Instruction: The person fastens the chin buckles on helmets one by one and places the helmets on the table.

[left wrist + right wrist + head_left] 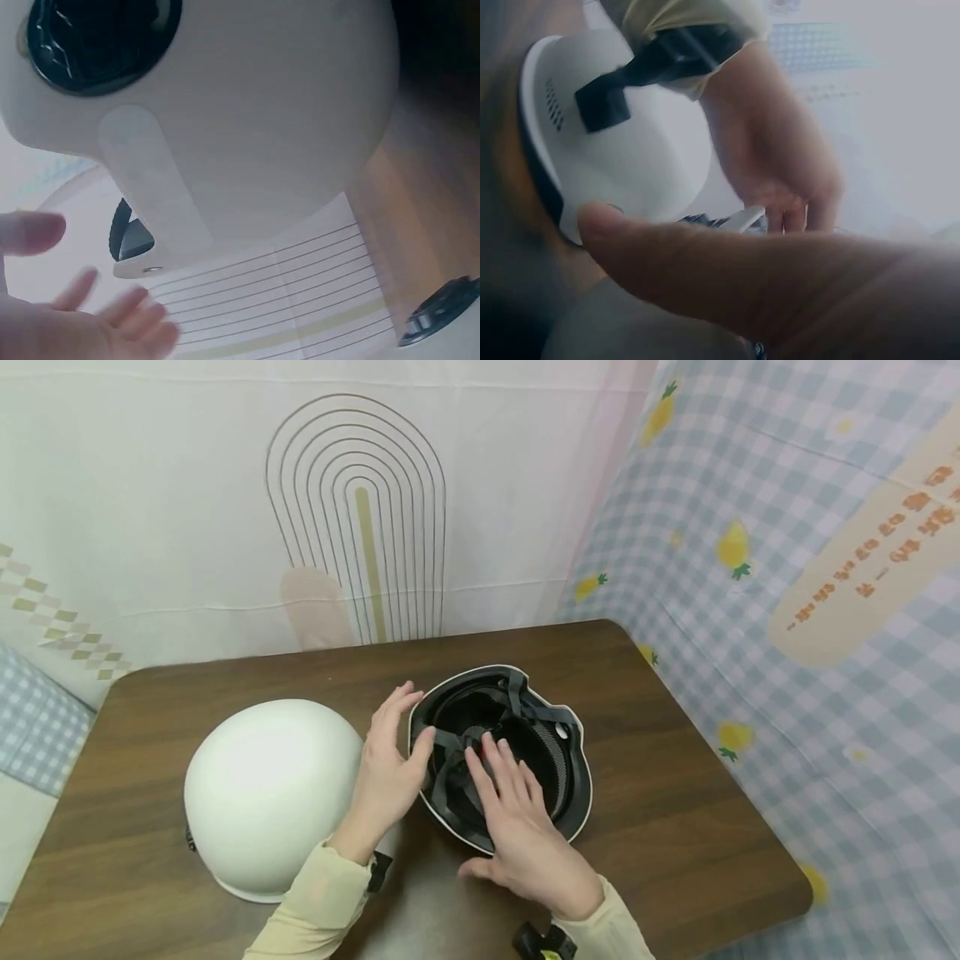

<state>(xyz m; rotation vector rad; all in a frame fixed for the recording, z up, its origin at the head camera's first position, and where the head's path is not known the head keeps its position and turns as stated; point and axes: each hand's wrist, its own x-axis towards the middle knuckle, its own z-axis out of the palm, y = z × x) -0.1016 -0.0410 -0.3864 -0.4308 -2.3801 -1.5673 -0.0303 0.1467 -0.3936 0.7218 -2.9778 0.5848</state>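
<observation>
An upturned white helmet point(573, 802) with a black lining and dark straps point(516, 689) lies on the table, its hollow facing up. At its left rim is my left hand point(386, 768), thumb and fingers spread apart. My right hand point(521, 831) reaches over the near rim, its straight fingers over the inside straps; their tips overlap the lining. The left wrist view shows the helmet's white shell point(277, 135) with a round black part point(105, 41), beside the loose fingers. A second white helmet point(270, 793) stands dome up, left of my left hand.
Both helmets stand on a brown wooden table point(675, 827) with rounded corners. White patterned cloth point(510, 510) hangs behind it, and blue checked cloth point(750, 635) with yellow fruit prints runs along the right side. Each wrist wears a black camera strap.
</observation>
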